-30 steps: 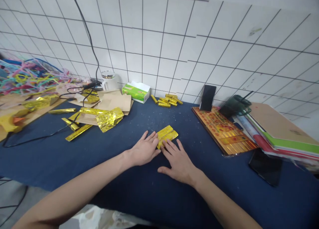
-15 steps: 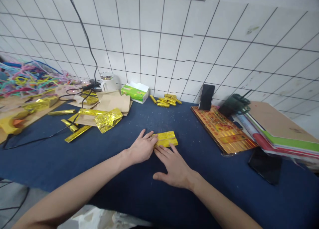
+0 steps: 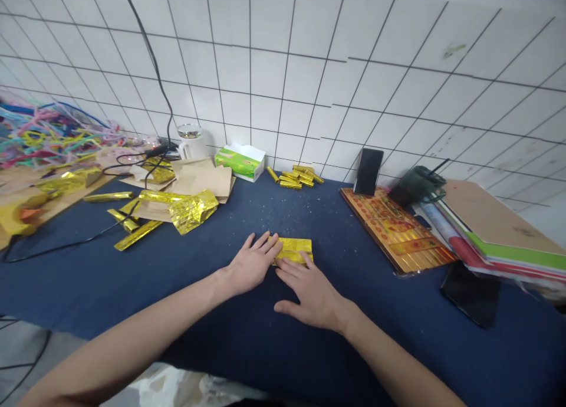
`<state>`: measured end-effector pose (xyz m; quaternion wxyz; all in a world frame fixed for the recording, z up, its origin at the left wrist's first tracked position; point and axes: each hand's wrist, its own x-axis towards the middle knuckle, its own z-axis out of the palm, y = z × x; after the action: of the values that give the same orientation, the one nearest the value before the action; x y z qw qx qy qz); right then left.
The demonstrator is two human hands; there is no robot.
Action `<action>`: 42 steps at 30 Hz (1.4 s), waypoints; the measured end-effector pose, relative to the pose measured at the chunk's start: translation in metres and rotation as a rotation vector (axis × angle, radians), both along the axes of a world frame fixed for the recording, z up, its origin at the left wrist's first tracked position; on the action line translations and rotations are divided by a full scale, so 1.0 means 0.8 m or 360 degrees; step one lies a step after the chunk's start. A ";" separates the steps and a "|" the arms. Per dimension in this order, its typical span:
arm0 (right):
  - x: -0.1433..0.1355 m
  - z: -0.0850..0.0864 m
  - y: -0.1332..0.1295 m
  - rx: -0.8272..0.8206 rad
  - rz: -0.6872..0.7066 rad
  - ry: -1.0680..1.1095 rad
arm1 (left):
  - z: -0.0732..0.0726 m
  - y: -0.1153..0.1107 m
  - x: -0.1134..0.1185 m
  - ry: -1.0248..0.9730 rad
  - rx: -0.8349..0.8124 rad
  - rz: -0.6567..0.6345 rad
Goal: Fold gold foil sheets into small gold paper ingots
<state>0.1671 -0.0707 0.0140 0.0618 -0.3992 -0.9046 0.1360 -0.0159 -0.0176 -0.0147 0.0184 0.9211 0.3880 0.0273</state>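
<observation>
Swung foil point(image 3: 295, 244) near-parallel to back edge of table point(image 3: 398, 312), mid-table; touched it with flat, ungrasping fingers of left hand point(image 3: 253, 266) and right hand point(image 3: 315, 296); seemingly creased, left unrolled, unlike rolls point(image 3: 290, 184) by back edge.

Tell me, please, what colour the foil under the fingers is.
The foil is shiny gold-yellow, as the head view, the only one, shows.

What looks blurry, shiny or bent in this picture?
In the head view, colourful strings at far left look smeared; the crumpled foil glints brightly; lines on the wall splay outward, likely lens distortion; the left hand and right hand look clearer.
</observation>
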 end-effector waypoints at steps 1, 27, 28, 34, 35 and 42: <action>-0.001 -0.001 -0.001 0.0018 0.0002 -0.0021 | -0.001 -0.001 0.000 0.0010 0.0009 0.0019; 0.002 0.016 0.055 0.0116 -0.0637 0.0217 | 0.010 0.010 -0.010 0.0054 -0.0081 -0.0046; 0.002 0.014 0.070 0.0098 -0.0729 0.0185 | 0.008 0.008 -0.009 0.0053 -0.0052 -0.0041; -0.017 0.001 0.135 -0.0223 -0.0774 0.0010 | 0.000 0.007 -0.008 0.0039 0.0024 -0.0054; -0.019 0.000 0.140 -0.0255 -0.0768 0.0008 | -0.002 0.007 -0.008 0.0031 0.0038 -0.0058; -0.018 -0.005 0.145 -0.0447 -0.0746 0.0129 | -0.007 0.007 -0.010 -0.0053 0.0046 -0.0087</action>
<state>0.1525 0.0453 0.0100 0.0717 -0.5964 -0.7567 0.2579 -0.0238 -0.0123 -0.0200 0.0122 0.9309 0.3620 0.0477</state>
